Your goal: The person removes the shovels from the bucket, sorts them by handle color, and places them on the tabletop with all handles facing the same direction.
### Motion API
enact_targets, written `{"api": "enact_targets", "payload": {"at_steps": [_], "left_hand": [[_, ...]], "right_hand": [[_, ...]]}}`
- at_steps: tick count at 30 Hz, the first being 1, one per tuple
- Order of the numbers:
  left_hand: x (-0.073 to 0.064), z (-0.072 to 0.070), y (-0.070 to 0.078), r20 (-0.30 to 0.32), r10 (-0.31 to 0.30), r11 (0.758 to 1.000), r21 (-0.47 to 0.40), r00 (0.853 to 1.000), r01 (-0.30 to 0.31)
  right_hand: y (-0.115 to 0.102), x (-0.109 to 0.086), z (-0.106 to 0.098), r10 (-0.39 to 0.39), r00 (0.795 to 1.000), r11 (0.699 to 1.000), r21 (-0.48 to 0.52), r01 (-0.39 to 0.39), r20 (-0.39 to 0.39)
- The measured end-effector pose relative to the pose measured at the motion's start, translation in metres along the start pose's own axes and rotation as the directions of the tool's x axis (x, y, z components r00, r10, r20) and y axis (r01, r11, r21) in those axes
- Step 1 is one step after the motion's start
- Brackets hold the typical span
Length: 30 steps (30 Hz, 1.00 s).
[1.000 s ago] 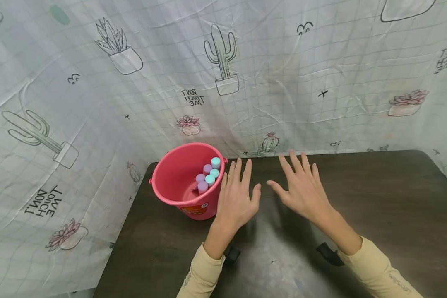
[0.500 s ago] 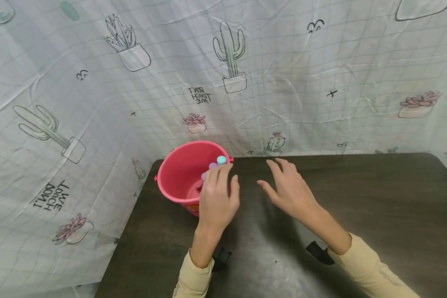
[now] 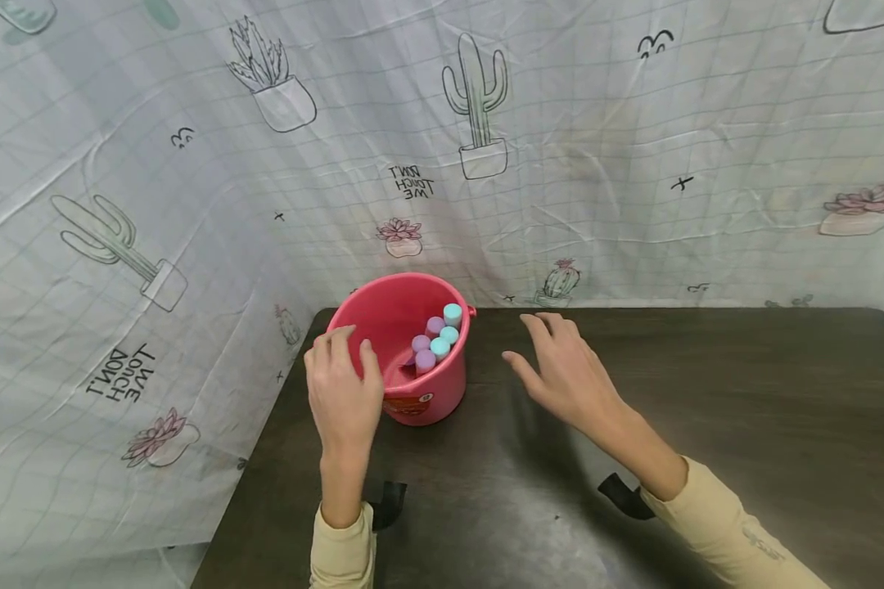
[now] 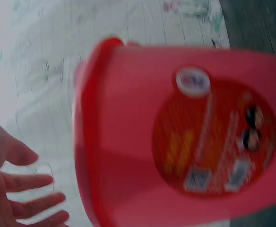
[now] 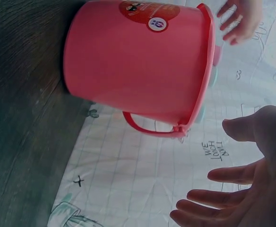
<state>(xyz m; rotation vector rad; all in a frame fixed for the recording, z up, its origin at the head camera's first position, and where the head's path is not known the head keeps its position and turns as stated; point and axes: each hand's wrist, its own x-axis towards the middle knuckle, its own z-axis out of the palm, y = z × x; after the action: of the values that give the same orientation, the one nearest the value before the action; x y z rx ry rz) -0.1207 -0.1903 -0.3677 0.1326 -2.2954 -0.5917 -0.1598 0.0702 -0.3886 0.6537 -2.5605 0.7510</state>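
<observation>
A pink bucket [image 3: 435,401] stands upright on the dark table. Inside it, against its right wall, several tube-like pieces with purple and light-blue tops [image 3: 426,360] poke up near the rim. My left hand [image 3: 342,388] hovers by the bucket's front left rim, fingers loosely bent and thumb apart, with nothing in it. In the left wrist view the left hand's fingers [image 4: 36,182] stay off the rim, beside a round red label [image 4: 213,137]. My right hand [image 3: 570,368] hovers over the table to the right of the bucket, fingers spread and holding nothing.
A white curtain [image 3: 597,164] printed with cacti and succulents hangs behind and to the left of the table [image 3: 744,409]. The bucket's pink handle [image 5: 152,132] hangs down its side. Black straps [image 3: 622,495] show at both wrists.
My left hand has moved left across the front of the bucket, from its right side to its left rim. My right hand has shifted slightly left and its fingers have bent a little.
</observation>
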Motion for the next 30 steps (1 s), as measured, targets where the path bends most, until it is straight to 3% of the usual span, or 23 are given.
{"api": "enact_targets", "payload": {"at_steps": [4,9,12,15,24,26,28,30], "left_hand": [[0.001,-0.002,-0.017,0.022,-0.159,0.987,0.023,0.987,0.159],[0.002,0.000,-0.032,0.143,-0.320,0.945,-0.014,0.936,0.326],[0.002,0.002,-0.037,0.228,-0.359,0.923,-0.061,0.905,0.381],[0.003,0.004,-0.042,0.276,-0.372,0.902,-0.118,0.886,0.415],[0.003,0.007,-0.054,0.285,-0.473,0.814,-0.221,0.833,0.538],[0.003,0.007,-0.057,0.299,-0.488,0.785,-0.260,0.820,0.562],[0.003,0.008,-0.059,0.316,-0.500,0.741,-0.324,0.806,0.588],[0.002,0.009,-0.060,0.347,-0.507,0.670,-0.417,0.789,0.614]], "right_hand": [[-0.005,0.006,0.002,-0.001,1.000,1.000,0.009,0.001,0.010],[-0.012,0.013,0.001,-0.013,1.000,0.999,0.030,0.012,0.021],[-0.012,0.018,0.000,-0.012,1.000,0.999,0.038,0.011,0.016],[-0.011,0.023,-0.002,-0.018,1.000,0.999,0.036,0.018,-0.003],[-0.019,0.044,-0.002,-0.056,0.998,0.996,0.073,0.056,-0.003],[-0.023,0.051,-0.001,-0.050,0.999,0.993,0.104,0.048,0.017],[-0.027,0.058,0.001,-0.045,0.998,0.989,0.143,0.039,0.037],[-0.029,0.065,0.005,-0.039,0.998,0.983,0.184,0.028,0.057]]}}
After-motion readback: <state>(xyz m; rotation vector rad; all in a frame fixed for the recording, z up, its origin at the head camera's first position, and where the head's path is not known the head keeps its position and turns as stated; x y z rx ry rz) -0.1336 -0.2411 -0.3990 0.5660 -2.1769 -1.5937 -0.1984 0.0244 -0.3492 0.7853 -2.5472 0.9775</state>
